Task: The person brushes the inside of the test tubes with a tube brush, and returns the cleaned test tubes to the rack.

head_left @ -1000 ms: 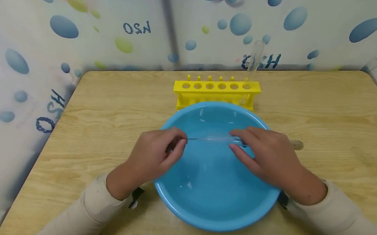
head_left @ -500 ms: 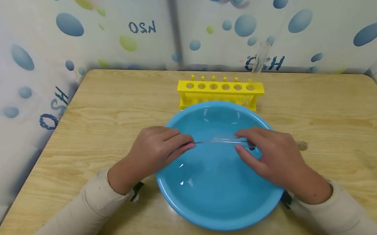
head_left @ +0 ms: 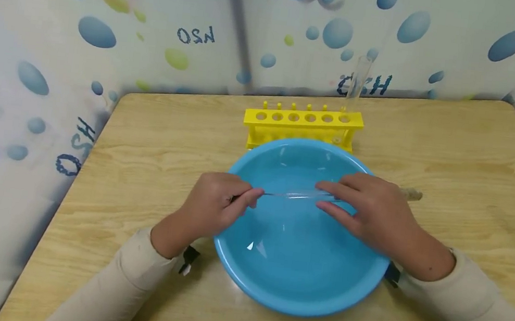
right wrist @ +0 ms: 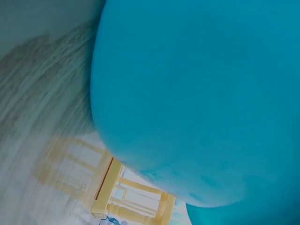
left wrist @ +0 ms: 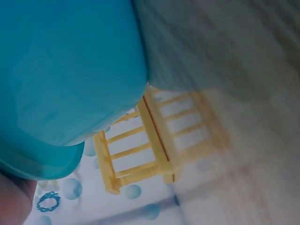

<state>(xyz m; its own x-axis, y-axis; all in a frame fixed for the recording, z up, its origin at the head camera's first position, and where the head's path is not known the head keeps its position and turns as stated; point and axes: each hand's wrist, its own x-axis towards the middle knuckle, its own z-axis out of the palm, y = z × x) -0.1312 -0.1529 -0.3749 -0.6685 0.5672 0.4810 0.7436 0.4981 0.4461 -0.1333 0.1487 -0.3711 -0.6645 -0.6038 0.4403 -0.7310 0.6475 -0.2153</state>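
Observation:
In the head view my left hand (head_left: 217, 201) pinches a thin wire handle (head_left: 274, 194) between thumb and fingers. It looks like that of a test tube brush; its far end runs into a clear glass test tube (head_left: 302, 193). My right hand (head_left: 370, 209) holds this tube, lying nearly level, with thumb and fingers; the tube's right part is hidden beneath that hand. Both hands are above the blue basin (head_left: 294, 306). The basin's outer wall (left wrist: 70, 70) fills much of the left wrist view, with a bit of the left hand (left wrist: 14, 204) at the lower corner.
Behind the basin stands a yellow test tube rack (head_left: 304, 119) with one upright glass tube (head_left: 359, 82) in its right end hole. A tan, rough-looking piece (head_left: 411, 194) shows past my right hand. A patterned wall backs the wooden table (head_left: 155, 150).
My left hand moves slightly back and forth with the wire, its fingers shifting their grip. The right hand keeps hold of the test tube. The head view has shifted a little.

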